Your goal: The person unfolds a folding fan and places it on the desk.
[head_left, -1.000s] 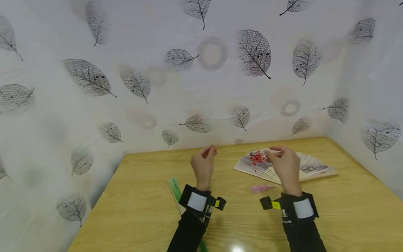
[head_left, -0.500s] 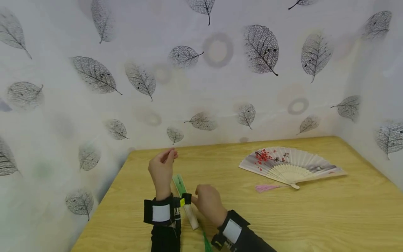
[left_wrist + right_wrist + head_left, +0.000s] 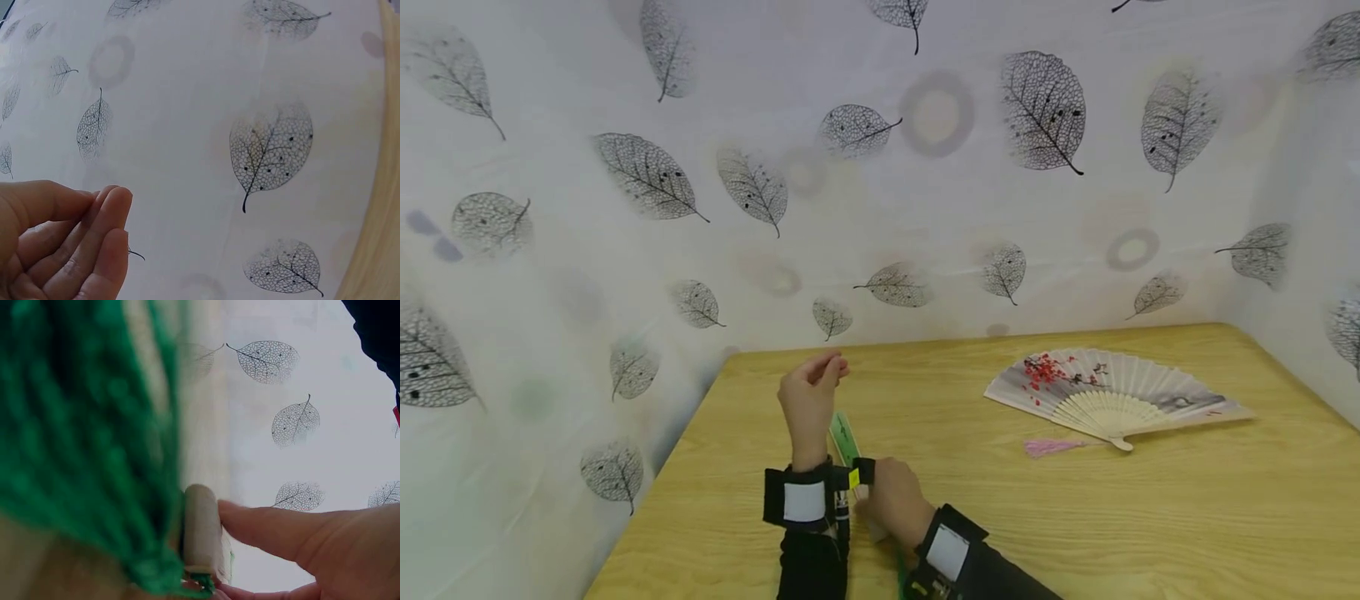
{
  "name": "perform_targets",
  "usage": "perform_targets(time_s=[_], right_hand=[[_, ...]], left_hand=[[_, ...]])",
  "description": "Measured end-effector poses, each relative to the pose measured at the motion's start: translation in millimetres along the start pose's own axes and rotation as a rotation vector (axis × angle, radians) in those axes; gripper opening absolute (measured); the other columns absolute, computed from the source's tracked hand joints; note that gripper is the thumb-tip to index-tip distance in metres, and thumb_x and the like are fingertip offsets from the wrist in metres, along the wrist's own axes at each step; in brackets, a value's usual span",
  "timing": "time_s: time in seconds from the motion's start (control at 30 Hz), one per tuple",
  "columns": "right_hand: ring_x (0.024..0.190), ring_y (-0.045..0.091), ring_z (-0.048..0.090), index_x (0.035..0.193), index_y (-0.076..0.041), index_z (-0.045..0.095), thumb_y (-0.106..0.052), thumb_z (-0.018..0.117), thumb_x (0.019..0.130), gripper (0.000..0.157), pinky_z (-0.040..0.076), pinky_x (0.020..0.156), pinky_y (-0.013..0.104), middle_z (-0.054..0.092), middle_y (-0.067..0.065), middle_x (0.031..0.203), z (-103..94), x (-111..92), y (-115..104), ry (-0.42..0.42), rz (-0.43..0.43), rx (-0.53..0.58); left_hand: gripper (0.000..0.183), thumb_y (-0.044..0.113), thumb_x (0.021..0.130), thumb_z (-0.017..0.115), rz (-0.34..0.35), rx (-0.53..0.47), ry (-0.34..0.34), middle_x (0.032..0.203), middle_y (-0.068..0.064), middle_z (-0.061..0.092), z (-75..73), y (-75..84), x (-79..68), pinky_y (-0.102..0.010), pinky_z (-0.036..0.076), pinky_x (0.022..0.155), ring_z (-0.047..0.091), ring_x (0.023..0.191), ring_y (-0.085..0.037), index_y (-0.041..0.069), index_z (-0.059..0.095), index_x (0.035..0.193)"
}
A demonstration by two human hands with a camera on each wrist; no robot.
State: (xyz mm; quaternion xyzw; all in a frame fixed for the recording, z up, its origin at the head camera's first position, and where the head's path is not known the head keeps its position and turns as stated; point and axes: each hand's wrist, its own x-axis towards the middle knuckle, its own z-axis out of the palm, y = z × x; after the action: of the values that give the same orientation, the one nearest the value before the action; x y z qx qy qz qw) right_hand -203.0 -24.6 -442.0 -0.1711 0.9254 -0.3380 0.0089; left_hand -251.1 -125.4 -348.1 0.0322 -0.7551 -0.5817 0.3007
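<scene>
White sheeting (image 3: 850, 225) printed with dark skeleton leaves (image 3: 1042, 112) and grey rings (image 3: 908, 114) stands behind and beside a yellowish wood-grain counter (image 3: 932, 400).

The wood-grained yellow surface (image 3: 1075, 533) carries an open pale fan (image 3: 1112, 410) to the right of the right grip (image 3: 898, 502) and beyond it, with a pink tassel (image 3: 1051, 447) between them. A folded green fan (image 3: 844, 437) lies with its near end in that grip, its green tassel (image 3: 902, 570) just nearer the person.

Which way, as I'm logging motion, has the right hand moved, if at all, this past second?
Yes: against the open fan, the right hand has moved left and toward the person, to the folded green fan.
</scene>
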Motion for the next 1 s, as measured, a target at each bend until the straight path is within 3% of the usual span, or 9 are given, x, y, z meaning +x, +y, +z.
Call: perform_targets(time_s=[0.23,0.4,0.5,0.63,0.8,1.0], right_hand=[[0.052,0.012,0.044,0.064,-0.006,0.058,-0.015,0.077,0.057,0.022,0.041,0.045,0.027,0.053,0.002,0.059,-2.7,2,2,-0.002,0.006,0.011],[0.046,0.011,0.039,0.054,-0.007,0.051,-0.021,0.076,0.06,0.029,0.033,0.04,0.024,0.042,-0.003,0.051,-8.3,7,10,-0.074,0.05,0.014],[0.04,0.009,0.03,0.045,-0.011,0.041,-0.022,0.073,0.063,0.039,0.024,0.037,0.021,0.03,-0.007,0.045,-19.4,13,20,-0.104,0.075,0.063],[0.034,0.01,0.036,0.039,-0.012,0.044,-0.025,0.068,0.069,0.04,0.024,0.036,0.02,0.035,-0.008,0.035,-50.2,20,38,-0.095,0.097,0.157],[0.047,0.017,0.054,0.05,-0.009,0.061,-0.028,0.065,0.074,0.032,0.034,0.041,0.023,0.057,0.0,0.045,-97.1,21,51,0.007,0.176,0.207],[0.044,0.014,0.042,0.06,-0.009,0.063,-0.027,0.064,0.075,0.023,0.03,0.041,0.025,0.051,-0.001,0.048,-142.4,5,49,0.24,0.193,0.146]], left_hand=[[0.022,0.015,0.081,0.062,-0.007,-0.006,-0.017,0.086,-0.019,0.068,2.5,2.2,-0.6,-0.018,0.051,0.063,0.064,0.071,-0.016,-0.002,0.067,0.094],[0.019,0.013,0.081,0.061,-0.021,-0.014,-0.032,0.085,-0.018,0.069,2.2,2.4,-1.3,-0.018,0.051,0.062,0.064,0.07,-0.015,-0.001,0.068,0.093],[0.018,0.012,0.081,0.061,-0.016,-0.01,-0.054,0.084,-0.018,0.068,3.5,1.0,-2.8,-0.019,0.052,0.062,0.064,0.07,-0.015,-0.001,0.068,0.092],[0.018,0.011,0.082,0.061,-0.001,-0.001,-0.117,0.084,-0.017,0.069,13.0,-1.5,-7.4,-0.022,0.053,0.064,0.064,0.07,-0.014,-0.001,0.068,0.093],[0.018,0.012,0.082,0.06,0.02,0.075,-0.232,0.081,-0.013,0.069,29.3,-3.1,-20.0,-0.031,0.054,0.066,0.063,0.068,-0.011,0.001,0.068,0.092],[0.022,0.023,0.085,0.056,0.041,0.172,-0.426,0.077,-0.007,0.07,56.0,-2.3,-37.2,-0.033,0.053,0.066,0.061,0.068,-0.007,0.007,0.071,0.088]])
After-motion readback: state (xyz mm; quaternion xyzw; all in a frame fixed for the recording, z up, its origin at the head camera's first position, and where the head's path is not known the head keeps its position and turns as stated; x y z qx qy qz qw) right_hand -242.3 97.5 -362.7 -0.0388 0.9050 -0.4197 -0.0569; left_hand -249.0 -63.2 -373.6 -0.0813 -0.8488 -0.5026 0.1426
